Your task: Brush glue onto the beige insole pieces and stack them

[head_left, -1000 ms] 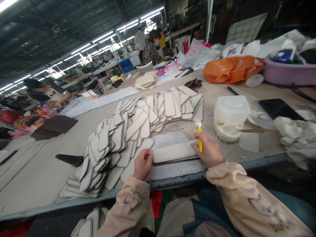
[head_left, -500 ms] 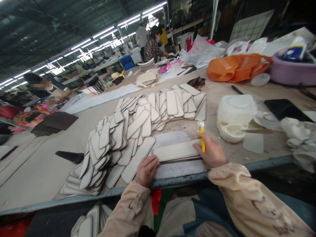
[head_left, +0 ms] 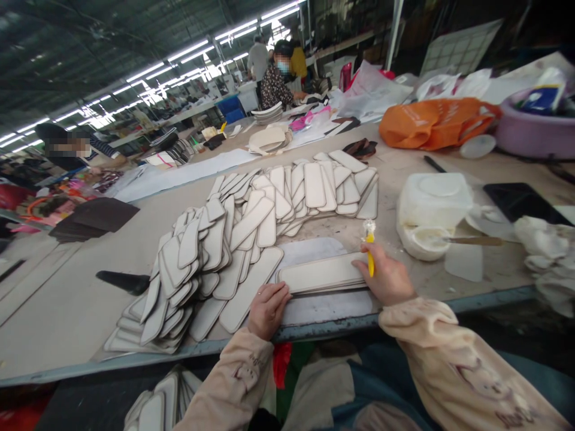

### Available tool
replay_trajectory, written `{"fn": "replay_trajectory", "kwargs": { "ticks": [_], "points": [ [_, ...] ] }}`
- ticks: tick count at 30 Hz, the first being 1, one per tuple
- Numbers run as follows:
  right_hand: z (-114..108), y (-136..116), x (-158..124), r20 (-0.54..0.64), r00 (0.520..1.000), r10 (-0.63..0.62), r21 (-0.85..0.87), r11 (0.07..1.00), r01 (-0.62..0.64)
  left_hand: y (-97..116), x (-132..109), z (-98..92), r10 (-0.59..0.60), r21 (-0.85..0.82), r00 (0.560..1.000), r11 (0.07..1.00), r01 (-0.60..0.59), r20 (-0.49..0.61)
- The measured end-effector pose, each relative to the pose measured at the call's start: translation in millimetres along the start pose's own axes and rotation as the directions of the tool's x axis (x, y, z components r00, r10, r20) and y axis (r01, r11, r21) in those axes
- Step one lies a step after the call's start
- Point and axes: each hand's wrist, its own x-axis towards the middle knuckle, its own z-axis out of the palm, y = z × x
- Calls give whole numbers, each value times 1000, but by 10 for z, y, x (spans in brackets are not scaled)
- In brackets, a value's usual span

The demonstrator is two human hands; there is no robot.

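My left hand [head_left: 269, 308] is closed, its fingertips pressed on the left end of a stack of long off-white strips [head_left: 321, 272]. Between the fingers of my right hand [head_left: 390, 278] is a small yellow-handled brush [head_left: 371, 254], its tip pointing up and caked with white paste. The thumb of that hand touches the stack's right end. Under the strips lies a pale sheet [head_left: 327, 308] by the table edge. A large heap of off-white rounded pieces [head_left: 265, 215], with darker rims, spreads left of and behind the stack.
Right of my hands stands a cut-open white plastic jug [head_left: 433, 197] with white paste and a wooden-handled tool [head_left: 476, 240] in it. Behind are a phone [head_left: 525, 200], an orange bag [head_left: 435, 123] and a purple basin [head_left: 534, 129]. Two co-workers are across the tables.
Both hands keep the same hold on the strips and brush. The camera view has shifted very slightly; nothing on the table has visibly moved.
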Motion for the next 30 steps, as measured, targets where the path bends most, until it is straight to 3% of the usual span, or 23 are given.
{"fn": "replay_trajectory", "kwargs": {
  "ticks": [8, 13, 16, 19, 23, 30],
  "points": [
    [-12, -3, 21, -8, 1000, -2, -25, 1000, 2, -9, -9, 6, 51, 30, 998, 998, -50, -23],
    [-109, -252, -62, -58, 972, -229, 24, 973, 231, -26, -8, 5, 83, 61, 996, 995, -82, -15],
    [-19, -486, -192, 10, 915, -402, 102, 911, 399, -70, 4, 23, 117, 53, 993, 992, -116, -16],
    [116, -623, -315, 99, 875, -473, 142, 877, 458, -94, 14, 32, 148, 28, 989, 989, -148, -27],
    [129, -564, -369, 110, 914, -390, 86, 920, 382, -93, 13, 31, 143, 20, 989, 990, -143, -26],
    [-110, -160, -237, 2, 981, -196, 65, 979, 195, -76, 12, 30, 119, 11, 992, 993, -119, -32]
  ]
}}
